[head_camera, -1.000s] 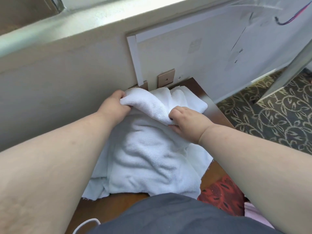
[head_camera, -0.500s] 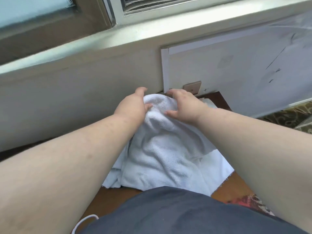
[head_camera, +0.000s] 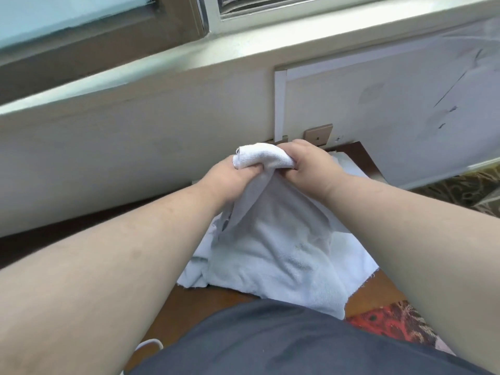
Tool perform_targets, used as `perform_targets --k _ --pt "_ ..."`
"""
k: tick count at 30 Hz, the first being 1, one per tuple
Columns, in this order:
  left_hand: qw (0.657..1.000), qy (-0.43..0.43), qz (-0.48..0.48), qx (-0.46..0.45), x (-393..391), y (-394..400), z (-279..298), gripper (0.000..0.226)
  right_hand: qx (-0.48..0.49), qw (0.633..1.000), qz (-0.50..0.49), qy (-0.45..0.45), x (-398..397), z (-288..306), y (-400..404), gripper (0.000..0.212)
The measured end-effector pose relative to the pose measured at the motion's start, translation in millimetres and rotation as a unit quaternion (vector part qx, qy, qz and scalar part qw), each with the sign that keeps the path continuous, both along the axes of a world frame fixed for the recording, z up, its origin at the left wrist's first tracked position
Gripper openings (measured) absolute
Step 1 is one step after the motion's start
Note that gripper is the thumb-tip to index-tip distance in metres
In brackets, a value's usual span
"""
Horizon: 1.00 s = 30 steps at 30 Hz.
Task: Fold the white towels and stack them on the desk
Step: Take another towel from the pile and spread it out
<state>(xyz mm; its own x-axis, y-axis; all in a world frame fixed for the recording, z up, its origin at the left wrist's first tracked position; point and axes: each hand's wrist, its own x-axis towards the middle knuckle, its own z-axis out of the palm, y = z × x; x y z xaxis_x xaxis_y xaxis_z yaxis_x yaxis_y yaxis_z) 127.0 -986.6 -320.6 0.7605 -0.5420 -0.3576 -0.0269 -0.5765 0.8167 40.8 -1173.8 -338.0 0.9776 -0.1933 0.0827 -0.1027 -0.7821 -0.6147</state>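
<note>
A white towel (head_camera: 273, 247) hangs lifted above the brown wooden desk (head_camera: 205, 301), its lower part bunched on the desk. My left hand (head_camera: 230, 177) and my right hand (head_camera: 311, 166) both grip its top edge close together, the edge folded over my fingers into a small roll. More white towels (head_camera: 349, 169) lie under and behind it on the desk, mostly hidden by my right arm and the lifted towel.
A pale wall (head_camera: 135, 147) with a window sill (head_camera: 243, 50) stands right behind the desk, with a brown wall plate (head_camera: 318, 134). A patterned carpet (head_camera: 465, 188) lies to the right. A red patterned cloth (head_camera: 392, 323) is near my body.
Both hands have closed on the towel's top edge and lifted it off the pile, drawing nearer each other. The camera has tilted up, showing more of the window.
</note>
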Motion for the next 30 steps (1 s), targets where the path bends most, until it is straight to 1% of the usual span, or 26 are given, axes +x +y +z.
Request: perform_targets --k 1,3,4,6,7,8,10,11,12,13,14,16,17,20,21,23,25,28,30 --pt "1.0 -0.018 -0.006 -0.018 -0.5 -3.5 5.6 0.024 0.001 1.0 -0.003 -0.011 -2.2 4.5 0.4 0.039" --pt "0.998 -0.043 -0.005 -0.042 -2.1 -9.5 16.1 0.027 0.018 0.999 -0.017 -0.028 -10.9 10.2 -1.9 0.033" --pt "0.998 -0.053 0.011 -0.045 -2.5 -10.8 21.3 0.028 0.035 0.998 -0.042 -0.037 -18.3 9.6 -5.4 0.037" --pt "0.995 -0.076 0.045 -0.054 -2.2 -9.2 32.8 0.022 0.076 0.987 -0.138 -0.037 -40.1 3.6 -18.4 0.06" --pt "0.992 -0.09 0.057 -0.065 -1.3 -7.8 39.4 0.022 0.093 0.977 -0.193 -0.021 -53.0 -2.4 -27.3 0.069" --pt "0.99 -0.098 0.068 -0.08 0.2 -5.8 46.2 0.024 0.117 0.962 -0.246 0.013 -67.3 -10.4 -35.6 0.076" --pt "0.985 -0.099 0.083 -0.114 3.2 -2.1 56.4 0.041 0.183 0.916 -0.325 0.149 -93.5 -30.8 -45.3 0.096" --pt "0.983 -0.094 0.091 -0.127 3.1 0.7 59.6 0.048 0.214 0.889 -0.335 0.229 -103.2 -39.6 -42.7 0.106" --pt "0.981 -0.089 0.097 -0.142 2.3 4.4 61.4 0.052 0.25 0.864 -0.327 0.289 -109.3 -47.0 -35.6 0.112" --pt "0.979 -0.085 0.099 -0.155 0.5 8.9 62.4 0.054 0.291 0.848 -0.312 0.315 -111.7 -53.5 -26.1 0.116" --pt "0.978 -0.081 0.097 -0.165 -1.6 14.6 62.5 0.056 0.321 0.844 -0.302 0.306 -110.7 -59.2 -16.3 0.114" --pt "0.977 -0.071 0.093 -0.179 -6.4 30.1 62.2 0.059 0.362 0.851 -0.299 0.236 -102.0 -61.2 7.4 0.1" --pt "0.975 -0.065 0.091 -0.191 -8.5 39.4 63.1 0.061 0.39 0.847 -0.3 0.203 -95.0 -59.1 20.0 0.096" --pt "0.964 -0.019 0.102 -0.243 -9.0 67.9 72.8 0.063 0.482 0.806 -0.309 0.149 -74.6 -41.6 56.2 0.099" --pt "0.958 -0.001 0.109 -0.265 -8.6 77.5 78.0 0.063 0.489 0.802 -0.316 0.13 -68.7 -33.6 67.0 0.099" --pt "0.946 0.018 0.118 -0.302 -8.6 97.1 90.8 0.058 0.459 0.816 -0.332 0.112 -59.3 -18.8 87.5 0.093" --pt "0.94 0.016 0.119 -0.319 -6.9 123.2 104.1 0.055 0.421 0.832 -0.353 0.076 -52.5 -5.5 113.1 0.075" --pt "0.936 0.006 0.123 -0.329 1.2 182.1 117.6 0.054 0.45 0.817 -0.361 -0.013 -34.1 9.8 163.1 0.051" --pt "0.933 -0.007 0.134 -0.333 8.9 228.0 120.0 0.055 0.462 0.807 -0.363 -0.059 -16.3 21.8 198.8 0.046"
